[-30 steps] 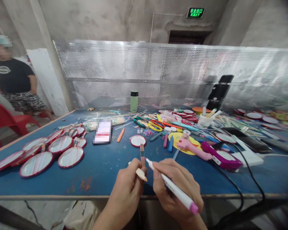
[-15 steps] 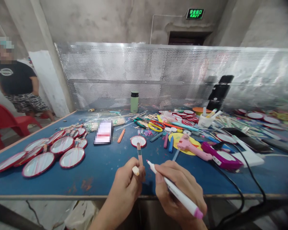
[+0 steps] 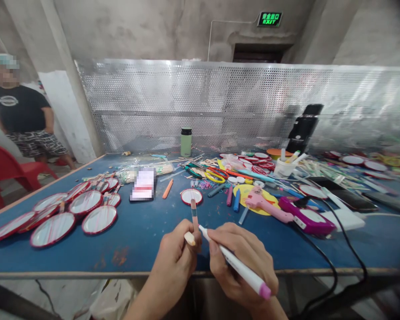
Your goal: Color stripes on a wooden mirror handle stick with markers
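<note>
My left hand (image 3: 175,253) is closed around a flat wooden stick (image 3: 195,215) that points away from me, banded in pinkish and darker colours. Its far end overlaps a small round white disc (image 3: 187,195) with a red rim; whether the two are joined I cannot tell. A pale, blunt-ended piece (image 3: 189,239) also pokes out of the left fist. In a writing grip, my right hand (image 3: 246,253) holds a white marker (image 3: 242,266) with a pink end. The marker's tip is at the stick's right edge, close to my left fingers.
Several red-rimmed discs (image 3: 100,218) lie at the left, near a phone (image 3: 143,184). An orange crayon-like piece (image 3: 167,189), scissors (image 3: 215,177) and a pink glue gun (image 3: 263,204) lie farther back. Black cables (image 3: 323,253) run off the right front edge. A person (image 3: 20,109) stands far left.
My right hand has moved left with the marker, bringing its tip from beside the stick up to the stick's edge. My left hand stays nearly in place.
</note>
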The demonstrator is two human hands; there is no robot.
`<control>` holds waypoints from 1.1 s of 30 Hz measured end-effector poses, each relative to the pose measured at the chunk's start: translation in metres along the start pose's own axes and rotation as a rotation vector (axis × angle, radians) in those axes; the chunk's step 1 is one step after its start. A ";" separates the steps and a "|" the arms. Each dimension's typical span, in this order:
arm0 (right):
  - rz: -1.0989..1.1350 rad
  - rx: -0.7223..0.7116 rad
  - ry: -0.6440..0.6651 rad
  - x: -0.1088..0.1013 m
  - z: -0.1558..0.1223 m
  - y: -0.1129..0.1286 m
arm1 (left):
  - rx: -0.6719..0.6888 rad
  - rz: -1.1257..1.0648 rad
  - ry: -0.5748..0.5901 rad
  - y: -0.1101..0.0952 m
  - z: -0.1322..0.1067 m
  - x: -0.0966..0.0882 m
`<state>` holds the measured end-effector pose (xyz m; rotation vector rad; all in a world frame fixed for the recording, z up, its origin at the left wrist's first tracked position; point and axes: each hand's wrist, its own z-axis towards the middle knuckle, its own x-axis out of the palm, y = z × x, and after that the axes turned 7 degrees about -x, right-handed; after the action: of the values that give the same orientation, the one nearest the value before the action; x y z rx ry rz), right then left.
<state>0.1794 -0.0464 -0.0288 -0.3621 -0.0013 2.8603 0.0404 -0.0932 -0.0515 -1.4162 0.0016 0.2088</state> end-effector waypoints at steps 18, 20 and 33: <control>-0.017 0.028 -0.006 -0.002 0.001 0.001 | 0.010 0.004 0.008 -0.006 0.000 0.001; -0.018 0.021 0.001 -0.002 0.001 0.001 | 0.014 -0.003 0.021 -0.005 0.000 0.001; 0.001 0.019 0.026 -0.001 0.003 0.001 | 0.088 0.103 -0.005 0.000 0.000 0.000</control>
<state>0.1796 -0.0480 -0.0253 -0.3961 0.0306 2.8546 0.0401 -0.0928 -0.0515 -1.3286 0.0785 0.2940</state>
